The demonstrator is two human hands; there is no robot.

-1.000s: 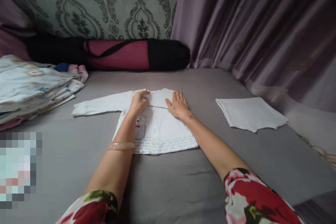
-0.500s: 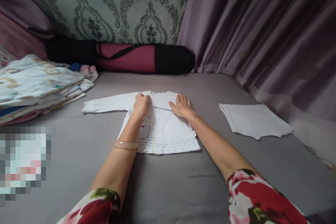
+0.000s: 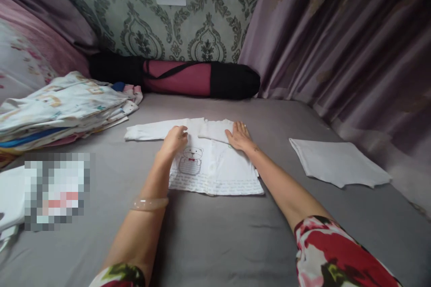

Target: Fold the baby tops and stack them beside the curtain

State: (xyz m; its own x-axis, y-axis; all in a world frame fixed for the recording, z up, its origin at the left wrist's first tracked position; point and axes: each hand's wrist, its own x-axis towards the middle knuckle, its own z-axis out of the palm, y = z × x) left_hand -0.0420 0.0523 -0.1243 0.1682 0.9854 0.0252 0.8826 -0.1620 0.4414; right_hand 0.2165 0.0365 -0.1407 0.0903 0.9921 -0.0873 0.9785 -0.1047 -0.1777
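A small white baby shirt with a bear drawing lies flat on the grey bed sheet. Its right sleeve is folded across the chest; its left sleeve stretches out to the left. My left hand rests at the shirt's left shoulder, fingers curled loosely on the fabric. My right hand lies flat and open on the folded sleeve near the collar.
A folded white cloth lies to the right. A stack of patterned clothes sits at the left, a red and black roll bag against the wall, purple curtains along the right.
My left hand has slid left from the collar to the shirt's left shoulder, uncovering the bear drawing. The right hand stays flat on the folded sleeve. The camera has turned left.
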